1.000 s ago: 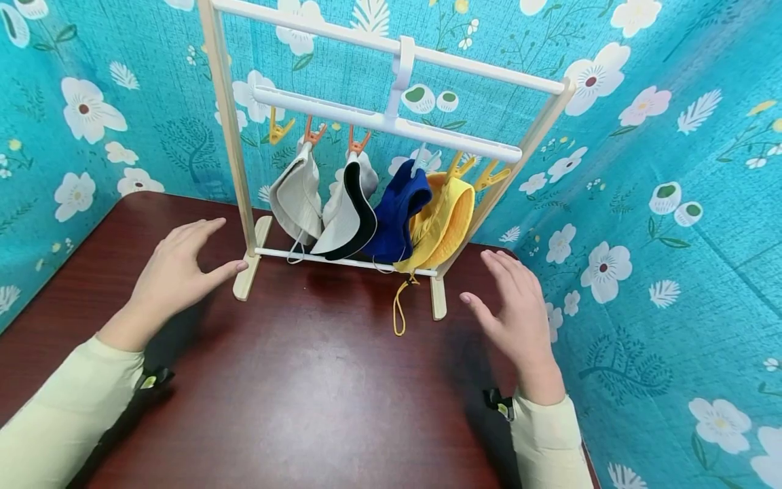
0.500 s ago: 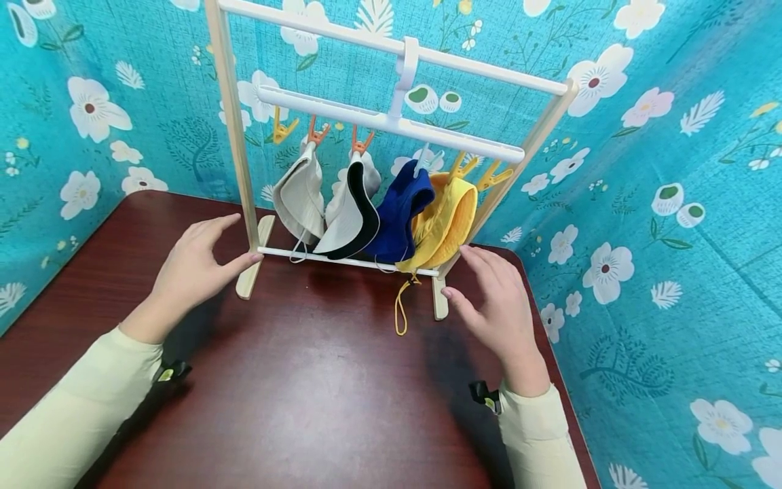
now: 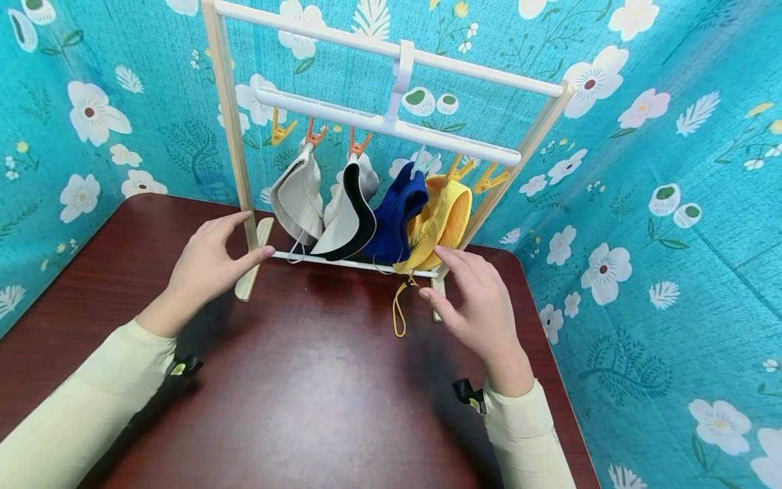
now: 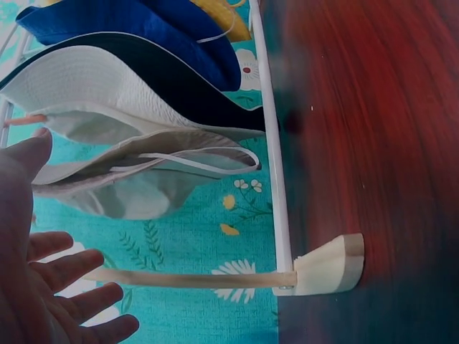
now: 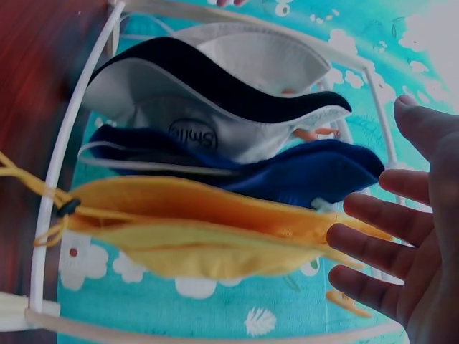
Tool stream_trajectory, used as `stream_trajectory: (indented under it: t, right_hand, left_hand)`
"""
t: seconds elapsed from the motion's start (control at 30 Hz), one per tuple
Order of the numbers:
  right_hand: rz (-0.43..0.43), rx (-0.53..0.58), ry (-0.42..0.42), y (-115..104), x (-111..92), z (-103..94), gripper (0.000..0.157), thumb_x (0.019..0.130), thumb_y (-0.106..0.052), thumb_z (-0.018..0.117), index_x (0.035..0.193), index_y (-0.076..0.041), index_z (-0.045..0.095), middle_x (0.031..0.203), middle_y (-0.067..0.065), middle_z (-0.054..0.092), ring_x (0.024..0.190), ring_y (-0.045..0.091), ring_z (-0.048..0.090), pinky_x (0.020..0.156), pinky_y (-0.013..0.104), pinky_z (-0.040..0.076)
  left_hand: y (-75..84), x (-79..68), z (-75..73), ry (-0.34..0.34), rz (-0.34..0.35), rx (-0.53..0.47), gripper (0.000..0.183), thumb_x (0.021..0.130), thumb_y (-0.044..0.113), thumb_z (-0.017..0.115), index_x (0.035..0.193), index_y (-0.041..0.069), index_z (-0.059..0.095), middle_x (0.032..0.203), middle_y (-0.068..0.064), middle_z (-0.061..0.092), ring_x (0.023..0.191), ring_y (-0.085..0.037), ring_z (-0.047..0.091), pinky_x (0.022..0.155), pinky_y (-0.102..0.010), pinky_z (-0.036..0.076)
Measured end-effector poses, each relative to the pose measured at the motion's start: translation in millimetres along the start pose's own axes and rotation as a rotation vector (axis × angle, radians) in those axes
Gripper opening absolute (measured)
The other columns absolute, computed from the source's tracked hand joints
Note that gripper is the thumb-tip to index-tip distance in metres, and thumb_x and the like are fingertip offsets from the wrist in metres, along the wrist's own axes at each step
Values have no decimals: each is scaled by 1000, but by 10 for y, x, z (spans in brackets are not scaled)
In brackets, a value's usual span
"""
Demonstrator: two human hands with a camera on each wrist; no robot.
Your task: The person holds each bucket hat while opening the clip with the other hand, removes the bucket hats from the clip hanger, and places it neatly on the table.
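Observation:
A light wooden rack [image 3: 235,149] stands on the table and carries a white clip hanger [image 3: 342,112]. From its clips hang a beige hat [image 3: 298,197], a white hat with a black brim edge [image 3: 342,224], a blue hat [image 3: 391,221] and a yellow hat [image 3: 451,210]. My left hand [image 3: 204,265], fingers extended and thumb spread, is beside the rack's left post. My right hand [image 3: 479,302] is before the yellow hat, its fingertips overlapping the hat's lower edge; contact cannot be told. Neither hand holds anything. The right wrist view shows "Smile" lettering on the white hat [image 5: 208,136].
A yellow clip [image 3: 281,129] at the left end and another yellow clip [image 3: 491,178] at the right end hold nothing. A yellow cord loop [image 3: 398,316] dangles from the yellow hat. Blue flowered cloth [image 3: 641,272] surrounds the dark red table [image 3: 318,401].
Both hands have moved inward: the left hand rightward to the left post, the right hand leftward to the yellow hat. The rack and the hats stay put.

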State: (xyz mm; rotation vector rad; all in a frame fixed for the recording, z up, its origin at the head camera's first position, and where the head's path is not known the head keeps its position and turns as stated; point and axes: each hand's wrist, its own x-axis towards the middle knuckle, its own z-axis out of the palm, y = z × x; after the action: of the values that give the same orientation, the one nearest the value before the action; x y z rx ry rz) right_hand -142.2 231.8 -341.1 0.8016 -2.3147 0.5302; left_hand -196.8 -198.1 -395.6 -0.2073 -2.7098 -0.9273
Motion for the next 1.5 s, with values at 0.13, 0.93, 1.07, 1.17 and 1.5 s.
stream_trajectory:
  t: [0.13,0.93,1.07,1.17,1.5]
  right_hand:
    - [-20,24,-6,-89,47,22,68,96,-61,60,144,-13,59,132,9,68,122,26,62,103,46,48]
    - [-52,112,-34,-386,301,178,64,95,-55,67,147,-18,57,133,4,67,121,19,61,96,38,51]
    - [-52,117,-41,-435,353,210,64,94,-51,71,147,-17,57,134,4,66,122,18,61,99,38,51]
    - [-48,133,-39,-460,392,247,63,93,-47,73,145,-15,58,135,5,66,124,19,61,103,40,50]
    - [-26,188,-55,-574,517,391,62,92,-43,75,145,-15,58,137,2,65,128,15,60,107,36,48]
  left_hand:
    - [44,37,13,3,-4,-15,90,87,68,69,154,13,46,151,-20,51,139,-45,43,111,-66,34]
    - [229,201,107,95,-33,-128,88,86,63,74,152,12,49,143,-17,59,122,-40,55,95,-62,48]
    - [244,216,121,94,-25,-149,87,86,64,73,153,13,48,142,-15,60,120,-35,58,95,-60,50]
    - [256,241,136,99,-15,-168,88,86,64,72,154,14,47,142,-13,61,118,-31,61,92,-56,52]
    - [315,311,196,123,-17,-248,85,87,61,74,154,16,48,142,-11,62,123,-28,62,90,-52,54]
